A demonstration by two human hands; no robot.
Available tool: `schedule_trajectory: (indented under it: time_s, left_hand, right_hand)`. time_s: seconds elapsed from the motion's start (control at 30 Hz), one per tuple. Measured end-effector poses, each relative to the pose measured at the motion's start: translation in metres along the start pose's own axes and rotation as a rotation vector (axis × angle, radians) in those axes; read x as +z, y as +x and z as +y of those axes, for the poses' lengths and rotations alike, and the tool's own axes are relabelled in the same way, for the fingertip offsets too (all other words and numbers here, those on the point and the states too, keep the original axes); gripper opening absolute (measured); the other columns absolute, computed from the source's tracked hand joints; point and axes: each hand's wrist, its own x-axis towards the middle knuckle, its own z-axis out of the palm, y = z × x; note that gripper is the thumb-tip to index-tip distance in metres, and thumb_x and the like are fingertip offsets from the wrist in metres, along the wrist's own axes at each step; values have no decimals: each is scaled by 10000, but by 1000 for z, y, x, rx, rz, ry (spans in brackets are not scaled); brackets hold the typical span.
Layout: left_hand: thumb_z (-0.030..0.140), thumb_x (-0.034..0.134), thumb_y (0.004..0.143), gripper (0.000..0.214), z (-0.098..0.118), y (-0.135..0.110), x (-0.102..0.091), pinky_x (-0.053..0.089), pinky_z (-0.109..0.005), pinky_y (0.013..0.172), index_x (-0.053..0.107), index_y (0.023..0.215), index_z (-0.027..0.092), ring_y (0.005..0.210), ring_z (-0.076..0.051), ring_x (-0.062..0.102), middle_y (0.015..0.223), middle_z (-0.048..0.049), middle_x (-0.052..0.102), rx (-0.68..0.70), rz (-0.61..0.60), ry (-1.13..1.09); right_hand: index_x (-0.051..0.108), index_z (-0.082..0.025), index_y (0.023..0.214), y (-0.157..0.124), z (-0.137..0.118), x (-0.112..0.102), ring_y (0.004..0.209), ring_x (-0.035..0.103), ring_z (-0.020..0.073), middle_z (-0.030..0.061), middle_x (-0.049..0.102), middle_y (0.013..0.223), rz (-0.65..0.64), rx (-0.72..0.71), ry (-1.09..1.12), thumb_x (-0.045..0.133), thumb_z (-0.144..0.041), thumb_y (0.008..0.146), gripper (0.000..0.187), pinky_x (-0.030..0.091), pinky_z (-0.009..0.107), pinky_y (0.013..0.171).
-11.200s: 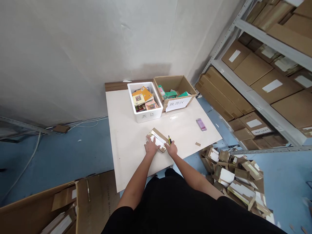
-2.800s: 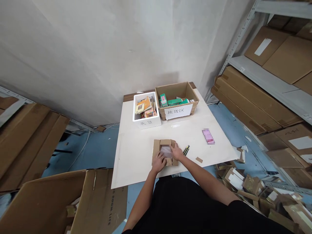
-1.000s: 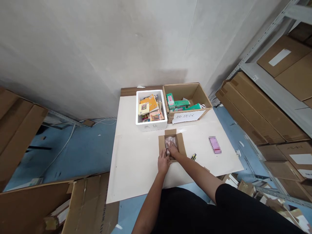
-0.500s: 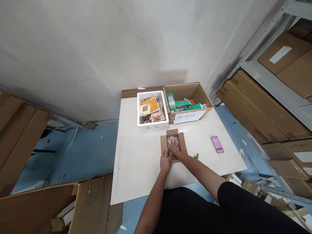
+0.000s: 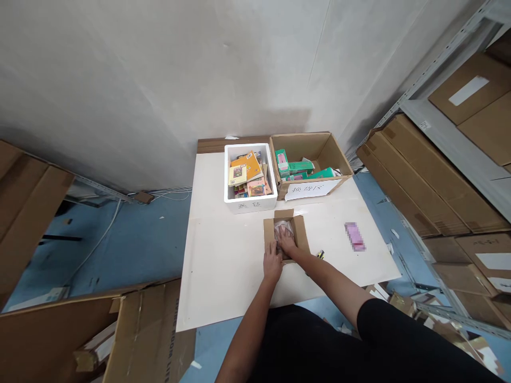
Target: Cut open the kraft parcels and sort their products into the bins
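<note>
A small brown cardboard box [image 5: 302,234] lies on the white table [image 5: 223,266] with its flaps spread open. Inside it sits something wrapped in clear plastic [image 5: 281,225]. My right hand [image 5: 286,241] reaches into the box and rests on the wrapped item, fingers bent over it. My left hand [image 5: 272,263] presses on the box's near left edge. A yellow-and-black pen or cutter [image 5: 320,255] lies just right of my right forearm.
At the table's far edge stand a white foam bin [image 5: 250,203] of colourful booklets and a brown carton [image 5: 319,143] of green packets with a paper label. A blurred pink item [image 5: 355,236] lies right. Shelves of cartons [image 5: 423,181] rise right; big open cartons [image 5: 131,335] lie lower left.
The box went from closed to open over the earlier frames. In the last second my hands stayed at the box, the right one shifting slightly inside it.
</note>
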Motion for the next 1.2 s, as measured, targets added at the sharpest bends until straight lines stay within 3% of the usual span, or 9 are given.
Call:
schedule_trajectory:
  time_s: [0.23, 0.37, 0.6, 0.77, 0.83, 0.93, 1.0, 1.07, 1.2]
  left_hand:
    - [190, 830, 798, 84, 6, 11, -3, 389, -584, 1211, 771, 859, 188, 1601, -424, 270, 1726, -110, 358, -44, -13, -37]
    - [153, 778, 813, 69, 6, 11, -6, 354, -591, 1247, 752, 844, 208, 1612, -397, 262, 1727, -73, 366, -68, 59, -63]
    - [144, 766, 787, 101, -36, -7, -35, 364, -561, 1267, 706, 783, 226, 1603, -387, 297, 1686, -63, 443, -188, 179, -21]
    - [225, 762, 812, 148, -101, -41, -75, 387, -562, 1257, 648, 720, 242, 1585, -382, 339, 1635, -75, 512, -210, 214, 37]
    - [195, 727, 815, 110, -123, -57, -91, 377, -558, 1264, 649, 753, 243, 1579, -371, 354, 1622, -84, 526, -213, 198, 54]
    - [139, 646, 825, 175, -141, -83, -110, 388, -558, 1253, 693, 956, 245, 1573, -354, 366, 1602, -94, 545, -255, 192, 59]
    - [140, 604, 847, 307, -143, -98, -117, 394, -555, 1248, 689, 1125, 239, 1571, -345, 365, 1582, -103, 561, -281, 208, 56]
    - [147, 572, 875, 382, -133, -109, -118, 379, -543, 1262, 669, 1236, 226, 1556, -336, 383, 1558, -118, 575, -300, 246, 61]
    - [129, 549, 892, 418, -82, -109, -94, 395, -488, 1260, 681, 1269, 255, 1461, -309, 498, 1481, -109, 628, -284, 267, 19]
  right_hand:
    - [382, -116, 1654, -4, 10, -57, 1547, 374, 408, 246, 405, 1662, -30, 4, 194, 474, -120, 996, 665, 324, 606, 1239]
    - [443, -186, 1633, -12, 26, -93, 1480, 488, 338, 158, 508, 1617, -4, -21, 258, 572, -68, 895, 758, 417, 438, 1212]
    - [318, -206, 1695, -69, 45, -116, 1525, 435, 273, 47, 449, 1674, 350, -67, 546, 408, -51, 891, 825, 380, 428, 1267]
    - [238, -226, 1718, -89, 28, -88, 1647, 153, 257, 37, 283, 1754, 394, -48, 492, 403, -18, 849, 909, 226, 516, 1331]
    - [275, -225, 1708, -92, 16, -63, 1658, 73, 282, 70, 233, 1769, 260, -26, 461, 439, -4, 844, 907, 179, 548, 1326]
    - [289, -248, 1702, -102, 3, -18, 1647, 54, 383, 135, 136, 1785, -112, 43, 431, 580, -21, 808, 967, 208, 617, 1277]
    - [240, -272, 1712, -110, -1, 5, 1637, 88, 415, 155, 75, 1788, -246, 73, 421, 637, -46, 790, 1029, 253, 605, 1252]
    - [223, -296, 1715, -116, -2, 19, 1640, 93, 399, 139, 52, 1792, -226, 43, 410, 627, -65, 802, 1025, 256, 570, 1254]
    - [410, -267, 1650, -116, -4, 20, 1646, 44, 381, 100, 94, 1790, -227, -55, 371, 580, -67, 804, 886, 214, 614, 1263]
